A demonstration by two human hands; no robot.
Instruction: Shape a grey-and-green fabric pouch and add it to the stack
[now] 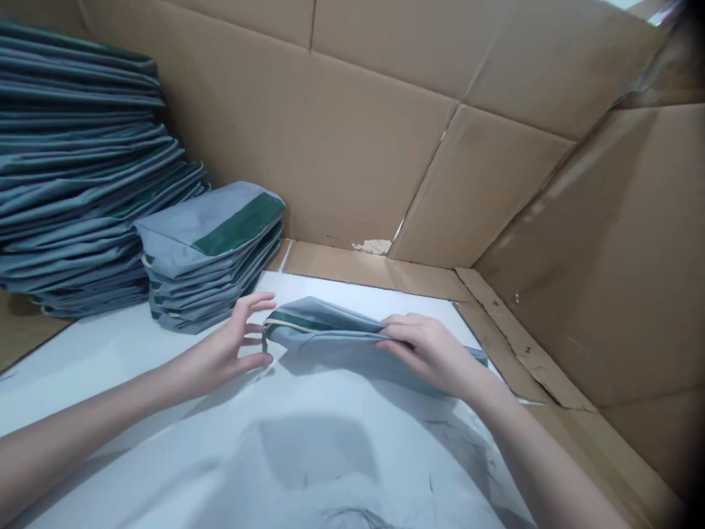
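Observation:
A grey-blue fabric piece with a green stripe and pale piping [319, 327] is held just above the white surface [308, 448]. My right hand [427, 349] pinches its folded layers near the middle, thumb below and fingers above. At the left end of the fabric is my left hand [242, 338], fingers spread and curved around the green edge, with the thumb apart from the fingers. Whether its fingertips touch the fabric is hard to tell. More of the grey fabric extends behind and beneath my right hand.
A short stack of folded grey and green fabric pieces [214, 250] stands behind my left hand. Beside it at the far left rises a taller stack [82, 169]. Cardboard walls [308, 139] enclose the back and the right side [622, 279].

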